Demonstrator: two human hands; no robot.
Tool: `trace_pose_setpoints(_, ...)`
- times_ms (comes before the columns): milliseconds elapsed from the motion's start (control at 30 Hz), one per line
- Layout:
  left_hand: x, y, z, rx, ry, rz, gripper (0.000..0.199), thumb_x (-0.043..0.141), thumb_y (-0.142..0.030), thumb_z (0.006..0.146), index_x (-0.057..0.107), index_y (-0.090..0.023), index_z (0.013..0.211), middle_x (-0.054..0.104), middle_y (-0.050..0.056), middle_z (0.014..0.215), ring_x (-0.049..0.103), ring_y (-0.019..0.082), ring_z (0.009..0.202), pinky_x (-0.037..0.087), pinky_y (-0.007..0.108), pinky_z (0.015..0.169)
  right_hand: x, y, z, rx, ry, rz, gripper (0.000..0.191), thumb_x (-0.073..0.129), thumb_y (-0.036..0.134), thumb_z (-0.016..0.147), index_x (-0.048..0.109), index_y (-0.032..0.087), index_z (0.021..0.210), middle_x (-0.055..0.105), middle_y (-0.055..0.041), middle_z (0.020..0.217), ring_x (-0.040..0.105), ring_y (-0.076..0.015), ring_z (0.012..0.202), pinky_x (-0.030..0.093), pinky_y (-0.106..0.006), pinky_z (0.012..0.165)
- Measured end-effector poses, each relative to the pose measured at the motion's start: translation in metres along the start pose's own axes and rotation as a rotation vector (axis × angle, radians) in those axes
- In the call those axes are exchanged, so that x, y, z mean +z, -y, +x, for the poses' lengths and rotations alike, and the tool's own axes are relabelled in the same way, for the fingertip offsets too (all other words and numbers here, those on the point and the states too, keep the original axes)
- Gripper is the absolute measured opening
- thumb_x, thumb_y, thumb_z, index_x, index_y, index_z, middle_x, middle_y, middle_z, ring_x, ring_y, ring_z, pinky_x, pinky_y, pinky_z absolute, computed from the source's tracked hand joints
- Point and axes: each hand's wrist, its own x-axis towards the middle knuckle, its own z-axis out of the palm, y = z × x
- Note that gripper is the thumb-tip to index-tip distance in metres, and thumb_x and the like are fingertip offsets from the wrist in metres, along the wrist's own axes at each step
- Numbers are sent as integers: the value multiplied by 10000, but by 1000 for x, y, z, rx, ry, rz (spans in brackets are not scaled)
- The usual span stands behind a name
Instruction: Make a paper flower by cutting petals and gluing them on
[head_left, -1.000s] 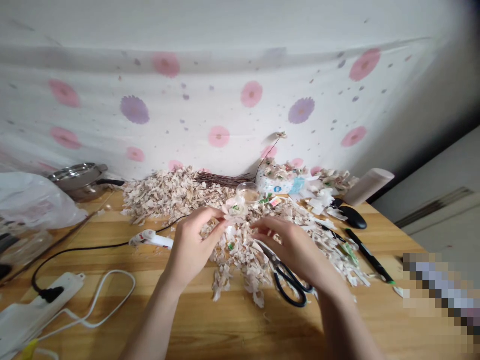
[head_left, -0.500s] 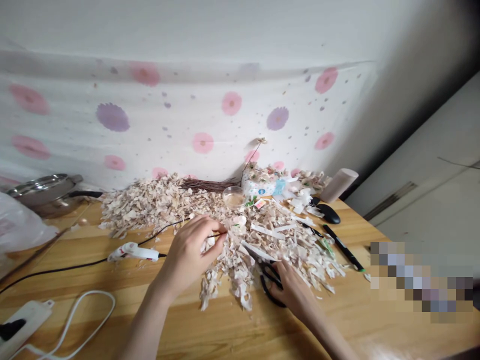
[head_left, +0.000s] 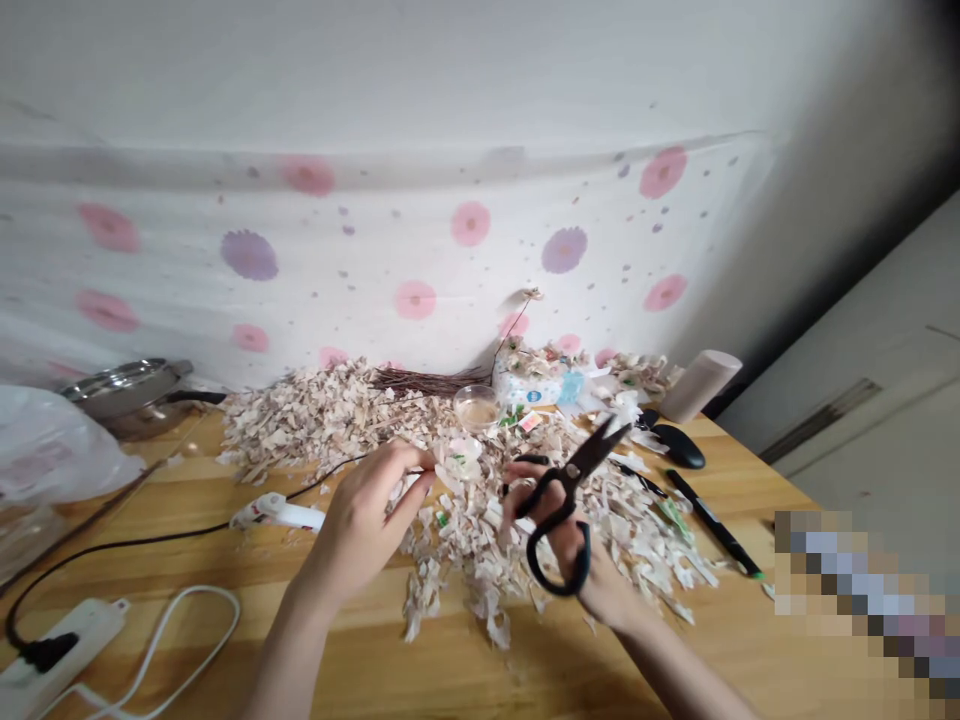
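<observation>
My left hand is closed in a pinch on a thin pale piece above the heap of shredded cream-coloured scraps. To its right, my right hand holds black-handled scissors, with the blades pointing up and to the right, slightly parted. A finger passes through one handle loop. Behind my hands stands a small clear round cup. A bundle of thin brown sticks lies beyond the scraps.
A white glue gun lies left of my left hand. A power strip and white cable are at the lower left, below a plastic bag and metal pan. On the right are a black mouse, black pen and pale roll.
My right hand has lifted the scissors off the scraps and turned them so the blades point up and right. My left hand keeps its pinch. The whole view has shifted slightly.
</observation>
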Motion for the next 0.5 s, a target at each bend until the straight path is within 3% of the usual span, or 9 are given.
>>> trace_pose_setpoints(33,-1,-1,-1,-10,0,2,114,476,-126,906,527,-215,955,634,19,910,617,136,834,462,227,735,7,7,6,-34,88,69,800,337,855,687,455,233,1177,562,-76,919,544,-239,838,447,-391,826)
trace_pose_setpoints(100,-4,-2,-3,-21,-20,11,126,472,-121,910,522,-218,972,630,15,916,617,129,840,458,215,742,19,13,16,-64,214,153,907,377,898,592,450,224,1194,556,-89,965,543,-248,852,442,-397,838)
trace_pose_setpoints(267,-12,-4,-5,-23,-86,47,134,482,-110,907,523,-214,982,620,15,922,609,124,875,456,202,779,33,10,24,-65,210,176,685,284,797,780,469,200,1059,510,-59,879,487,-179,704,441,-316,646)
trace_pose_setpoints(500,-10,-7,-2,-8,-101,57,147,510,-98,892,545,-210,980,619,13,901,600,133,862,465,232,790,26,22,10,49,311,111,662,306,809,761,446,192,955,497,-22,779,452,-150,648,397,-280,614)
